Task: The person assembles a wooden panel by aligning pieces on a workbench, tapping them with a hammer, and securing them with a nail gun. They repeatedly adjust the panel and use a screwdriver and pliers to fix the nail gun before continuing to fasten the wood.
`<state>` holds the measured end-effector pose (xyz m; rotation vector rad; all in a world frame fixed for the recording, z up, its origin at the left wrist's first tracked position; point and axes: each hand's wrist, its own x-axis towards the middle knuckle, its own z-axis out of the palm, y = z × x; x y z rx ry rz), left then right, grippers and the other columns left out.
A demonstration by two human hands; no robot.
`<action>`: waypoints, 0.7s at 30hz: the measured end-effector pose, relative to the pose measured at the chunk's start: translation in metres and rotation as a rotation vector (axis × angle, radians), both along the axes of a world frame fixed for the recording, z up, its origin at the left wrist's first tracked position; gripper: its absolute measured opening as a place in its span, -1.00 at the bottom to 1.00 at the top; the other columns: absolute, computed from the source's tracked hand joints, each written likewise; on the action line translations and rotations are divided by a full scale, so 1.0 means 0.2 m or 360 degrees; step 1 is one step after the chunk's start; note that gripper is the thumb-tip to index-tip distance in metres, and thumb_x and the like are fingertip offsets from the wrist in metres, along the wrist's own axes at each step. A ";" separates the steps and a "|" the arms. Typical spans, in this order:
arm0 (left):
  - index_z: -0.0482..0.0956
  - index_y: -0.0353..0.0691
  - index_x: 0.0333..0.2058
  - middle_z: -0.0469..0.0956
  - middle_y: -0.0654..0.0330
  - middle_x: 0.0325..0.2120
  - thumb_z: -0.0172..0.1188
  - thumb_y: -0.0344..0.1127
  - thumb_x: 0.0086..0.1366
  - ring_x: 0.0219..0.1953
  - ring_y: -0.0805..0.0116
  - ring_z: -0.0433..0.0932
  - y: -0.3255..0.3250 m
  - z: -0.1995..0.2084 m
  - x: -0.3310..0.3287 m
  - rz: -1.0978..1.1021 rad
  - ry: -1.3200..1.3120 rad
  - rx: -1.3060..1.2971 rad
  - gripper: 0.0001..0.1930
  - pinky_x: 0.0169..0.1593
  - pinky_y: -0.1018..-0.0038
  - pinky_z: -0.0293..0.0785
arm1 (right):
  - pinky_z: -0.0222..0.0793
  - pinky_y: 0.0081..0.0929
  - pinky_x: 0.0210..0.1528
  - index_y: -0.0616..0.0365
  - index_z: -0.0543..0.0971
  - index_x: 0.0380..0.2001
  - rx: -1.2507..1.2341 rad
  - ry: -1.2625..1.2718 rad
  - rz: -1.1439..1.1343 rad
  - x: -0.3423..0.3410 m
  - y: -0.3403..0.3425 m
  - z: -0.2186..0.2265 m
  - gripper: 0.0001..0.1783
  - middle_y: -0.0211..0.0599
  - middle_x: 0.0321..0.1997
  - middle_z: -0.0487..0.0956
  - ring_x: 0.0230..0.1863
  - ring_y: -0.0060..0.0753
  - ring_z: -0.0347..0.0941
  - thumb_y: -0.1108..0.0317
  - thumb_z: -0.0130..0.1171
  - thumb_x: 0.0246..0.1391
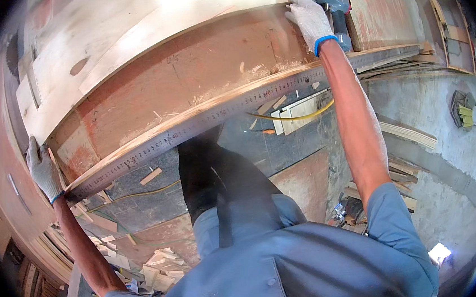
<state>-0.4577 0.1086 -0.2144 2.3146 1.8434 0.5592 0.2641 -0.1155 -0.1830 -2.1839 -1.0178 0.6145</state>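
Observation:
A large pale plywood board (142,26) spans the far side of the workbench, with an oval knot near its left end. Its near edge looks curved through the lens. My left hand (44,168), in a grey glove, grips the board's near left corner. At the right end, my right hand (311,22), in a white glove with a blue cuff, has its fingers closed at the board's corner. Right beside that hand lies a blue-grey power tool (334,1), partly hidden by the glove. A long steel ruler (202,122) runs along the bench's front edge.
The reddish-brown bench top (185,68) carries wood chips. Below it, a yellow hose (303,117) crosses near pale offcuts (303,111). Scrap wood (163,268) is heaped on the floor at lower left. Stacked strips (409,133) and a wooden frame (454,33) stand right.

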 end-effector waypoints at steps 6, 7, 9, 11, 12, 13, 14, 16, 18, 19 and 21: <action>0.55 -0.25 0.25 0.59 0.01 0.19 0.27 -0.38 0.39 0.20 0.13 0.57 0.00 -0.03 -0.02 -0.0053 0.0076 0.0082 -0.54 0.28 0.30 0.45 | 0.36 -0.30 0.34 0.25 0.52 0.26 -0.0221 -0.0434 0.0213 0.02 0.02 0.01 -0.48 -0.08 0.25 0.60 0.26 -0.13 0.51 0.30 0.15 0.27; 0.56 -0.27 0.24 0.59 0.01 0.20 0.28 -0.39 0.37 0.22 0.13 0.56 -0.01 -0.05 -0.03 -0.0075 0.0135 0.0120 -0.54 0.30 0.31 0.44 | 0.34 -0.29 0.36 0.24 0.51 0.27 -0.0293 -0.0515 0.0267 -0.01 0.03 0.06 -0.47 -0.07 0.26 0.59 0.28 -0.12 0.50 0.29 0.15 0.27; 0.59 -0.29 0.21 0.61 0.00 0.18 0.27 -0.38 0.37 0.23 0.13 0.56 -0.01 -0.05 -0.08 -0.0059 0.0059 0.0149 -0.56 0.34 0.30 0.41 | 0.29 -0.30 0.41 0.23 0.49 0.30 -0.0292 -0.0584 0.0330 0.02 0.02 0.02 -0.45 -0.07 0.30 0.57 0.33 -0.12 0.46 0.28 0.14 0.27; 0.62 -0.29 0.16 0.64 -0.01 0.12 0.28 -0.36 0.37 0.21 0.10 0.59 0.01 -0.09 -0.10 -0.0071 0.0118 0.0215 -0.60 0.33 0.27 0.44 | 0.23 -0.32 0.45 0.23 0.48 0.32 -0.0253 -0.0560 0.0350 0.06 0.01 -0.01 -0.45 -0.09 0.33 0.54 0.38 -0.15 0.40 0.30 0.11 0.30; 0.65 -0.28 0.13 0.66 -0.01 0.09 0.28 -0.35 0.36 0.18 0.07 0.61 0.01 -0.09 -0.11 -0.0121 0.0297 0.0286 -0.62 0.31 0.26 0.46 | 0.20 -0.34 0.48 0.23 0.48 0.32 -0.0261 -0.0521 0.0379 0.02 0.02 0.02 -0.46 -0.10 0.35 0.53 0.41 -0.17 0.38 0.31 0.10 0.31; 0.63 -0.29 0.15 0.64 -0.03 0.12 0.32 -0.36 0.32 0.19 0.08 0.59 0.00 -0.09 -0.09 -0.0051 0.0209 0.0210 -0.58 0.33 0.29 0.44 | 0.19 -0.35 0.48 0.23 0.47 0.33 -0.0216 -0.0473 0.0363 0.02 0.01 0.02 -0.47 -0.12 0.36 0.53 0.41 -0.20 0.38 0.33 0.09 0.32; 0.62 -0.31 0.16 0.62 -0.05 0.14 0.35 -0.37 0.29 0.21 0.09 0.58 0.00 -0.08 -0.04 0.0016 0.0112 0.0137 -0.55 0.35 0.32 0.42 | 0.19 -0.37 0.48 0.23 0.47 0.33 -0.0175 -0.0428 0.0339 0.04 -0.02 0.01 -0.47 -0.15 0.37 0.52 0.41 -0.22 0.38 0.35 0.08 0.33; 0.67 -0.26 0.10 0.66 -0.04 0.07 0.34 -0.36 0.29 0.16 0.08 0.62 0.00 -0.02 0.04 -0.0039 0.0083 0.0216 -0.60 0.31 0.30 0.46 | 0.16 -0.35 0.49 0.22 0.45 0.35 -0.0126 -0.0400 0.0255 0.11 -0.05 -0.07 -0.46 -0.16 0.39 0.51 0.43 -0.23 0.36 0.35 0.06 0.34; 0.70 -0.25 0.01 0.68 -0.04 0.01 0.28 -0.37 0.31 0.10 0.02 0.64 -0.06 0.03 0.07 -0.0001 0.0061 0.0312 -0.69 0.23 0.23 0.52 | 0.13 -0.40 0.51 0.25 0.42 0.38 -0.0216 -0.0254 0.0206 0.02 0.00 -0.01 -0.44 -0.18 0.42 0.49 0.44 -0.28 0.34 0.38 0.07 0.34; 0.70 -0.24 0.01 0.68 -0.04 0.01 0.28 -0.37 0.31 0.10 0.02 0.64 -0.06 0.04 0.08 0.0019 0.0027 0.0288 -0.70 0.23 0.23 0.52 | 0.12 -0.42 0.51 0.26 0.42 0.38 -0.0219 -0.0335 0.0248 0.05 -0.01 -0.04 -0.44 -0.17 0.42 0.48 0.45 -0.29 0.34 0.39 0.07 0.34; 0.70 -0.23 0.00 0.68 -0.03 0.00 0.28 -0.39 0.30 0.10 0.02 0.64 -0.06 0.04 0.08 0.0045 -0.0016 0.0277 -0.70 0.22 0.22 0.52 | 0.12 -0.45 0.50 0.27 0.41 0.38 -0.0198 -0.0344 0.0255 0.17 -0.03 -0.13 -0.44 -0.16 0.43 0.47 0.45 -0.31 0.33 0.39 0.07 0.35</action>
